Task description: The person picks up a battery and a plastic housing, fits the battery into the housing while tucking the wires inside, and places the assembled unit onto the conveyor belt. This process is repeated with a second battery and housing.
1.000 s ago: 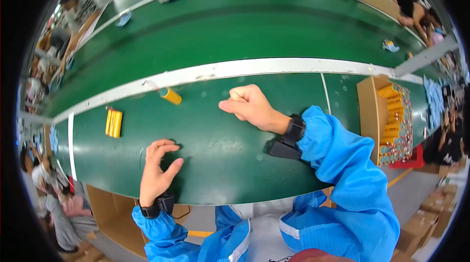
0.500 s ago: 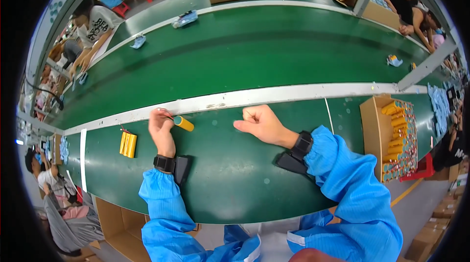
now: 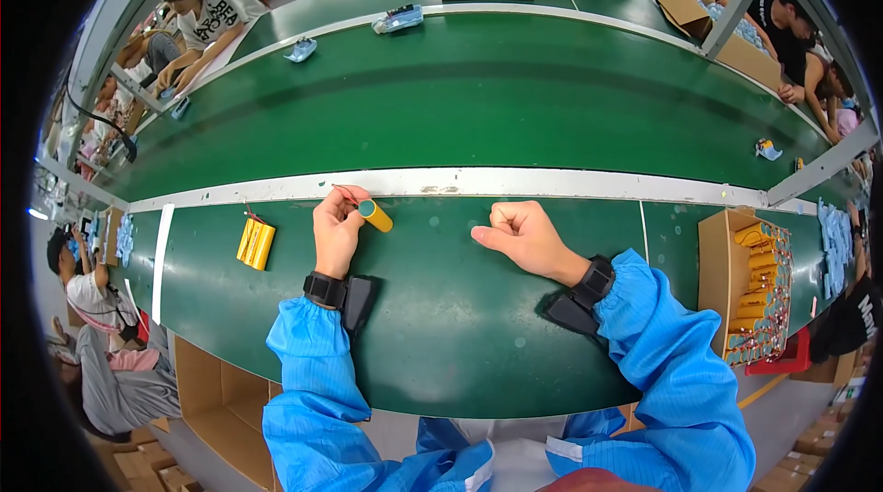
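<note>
My left hand (image 3: 338, 227) is closed at the left of the near bench, its fingers pinching a yellow battery (image 3: 378, 216) with a teal end and thin red wires. The battery juts out to the right of the fingers, tilted. Its far portion is partly hidden by the hand. My right hand (image 3: 526, 239) rests in a loose fist, thumb towards the left, apart from the battery; nothing shows in it. To the left of my left hand lies a yellow battery pack (image 3: 256, 244) of several cells side by side, red wires at its top.
A cardboard box (image 3: 715, 285) packed with yellow batteries stands at the right. Beyond a white rail (image 3: 497, 182) runs a green belt (image 3: 478, 97) carrying small blue-wrapped packs (image 3: 397, 20). Metal posts (image 3: 823, 164) rise at the sides. Co-workers sit around; an open carton (image 3: 207, 391) is below left.
The whole view has shifted, so bench and hands sit slightly further right in the picture. My left hand still holds the battery, turned a little; my right fist looks the same.
</note>
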### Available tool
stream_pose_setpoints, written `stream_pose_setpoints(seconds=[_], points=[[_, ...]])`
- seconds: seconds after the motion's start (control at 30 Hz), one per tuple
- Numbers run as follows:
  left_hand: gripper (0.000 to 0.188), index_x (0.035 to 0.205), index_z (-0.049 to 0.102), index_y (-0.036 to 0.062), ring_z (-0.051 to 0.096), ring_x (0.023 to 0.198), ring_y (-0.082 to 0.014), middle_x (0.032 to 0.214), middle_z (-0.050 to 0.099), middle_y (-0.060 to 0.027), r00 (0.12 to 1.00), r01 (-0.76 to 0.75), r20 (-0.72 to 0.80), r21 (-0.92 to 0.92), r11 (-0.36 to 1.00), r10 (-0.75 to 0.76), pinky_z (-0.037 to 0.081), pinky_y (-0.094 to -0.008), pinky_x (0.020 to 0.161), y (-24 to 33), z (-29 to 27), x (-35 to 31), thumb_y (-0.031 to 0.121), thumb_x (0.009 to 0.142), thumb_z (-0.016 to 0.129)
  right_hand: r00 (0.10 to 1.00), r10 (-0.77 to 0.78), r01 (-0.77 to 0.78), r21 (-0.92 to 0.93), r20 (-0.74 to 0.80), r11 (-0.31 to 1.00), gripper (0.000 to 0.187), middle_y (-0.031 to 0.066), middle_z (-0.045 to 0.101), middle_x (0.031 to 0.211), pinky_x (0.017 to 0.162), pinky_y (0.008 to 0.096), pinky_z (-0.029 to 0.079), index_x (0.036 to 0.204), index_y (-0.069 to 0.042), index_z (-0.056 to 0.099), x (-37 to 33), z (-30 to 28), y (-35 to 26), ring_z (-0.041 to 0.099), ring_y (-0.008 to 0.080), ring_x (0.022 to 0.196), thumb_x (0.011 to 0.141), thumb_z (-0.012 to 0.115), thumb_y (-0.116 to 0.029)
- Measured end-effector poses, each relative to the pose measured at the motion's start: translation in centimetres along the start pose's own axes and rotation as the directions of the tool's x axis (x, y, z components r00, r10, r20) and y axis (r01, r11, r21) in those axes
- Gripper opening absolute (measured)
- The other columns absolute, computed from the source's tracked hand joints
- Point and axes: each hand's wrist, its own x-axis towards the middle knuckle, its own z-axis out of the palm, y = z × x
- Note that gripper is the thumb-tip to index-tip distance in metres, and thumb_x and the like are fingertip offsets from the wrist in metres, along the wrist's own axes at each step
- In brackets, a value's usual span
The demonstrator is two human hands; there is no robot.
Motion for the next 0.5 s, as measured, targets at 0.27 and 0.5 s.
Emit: stream_pose_setpoints(seconds=[0.27,0.5], points=[[0.037,0.091,0.061,0.0001,0.046,0.068,-0.0066,0.092,0.064,-0.0018,0.995,-0.057,0.080,0.042,0.997,0.054,0.039,-0.0194,0.065,0.58,0.68,-0.35,-0.015,0.063,0.042,1.000,0.008,-0.008,-0.030,-0.008,1.000,0.050,-0.0067,0.029,0.053,0.045,0.0263,0.021,0.059,-0.010,0.029,-0.30,0.06,0.14,0.024,0.0038,0.053,0.087,0.070,-0.017],[0.033,0.089,0.062,0.0008,0.046,0.068,-0.0062,0.088,0.064,-0.0005,0.995,-0.050,0.088,0.029,0.998,0.048,0.038,-0.0197,0.065,0.68,0.35,-0.38,-0.013,0.065,0.045,1.000,0.027,-0.027,-0.065,-0.002,0.998,0.049,-0.0062,0.029,0.053,0.045,0.0266,0.021,0.058,-0.010,0.030,-0.16,0.22,0.02,0.024,0.0042,0.053,0.086,0.070,-0.017]])
